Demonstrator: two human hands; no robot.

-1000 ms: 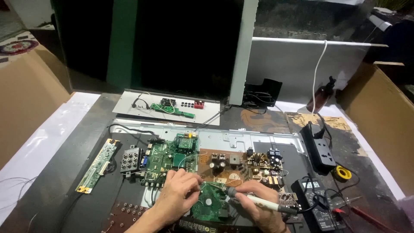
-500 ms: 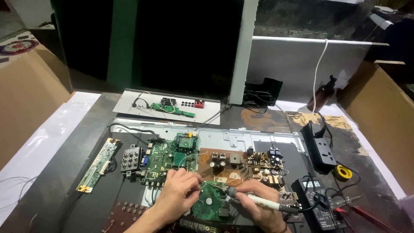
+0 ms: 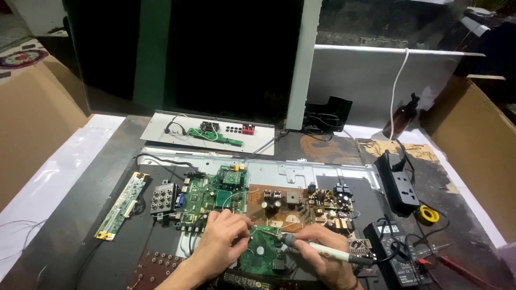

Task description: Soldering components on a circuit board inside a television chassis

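Right hand gripping soldering iron, tip on green board, partly hidden

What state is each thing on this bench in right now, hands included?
left hand: resting on the small green board, fingers bent
right hand: gripping the soldering iron
soldering iron: tip down on the small green board
small green board: lying flat between the hands
brown board: lying flat, untouched
narrow green strip board: lying apart at left
power strip: a plug in it
brown bottle: upright, capped
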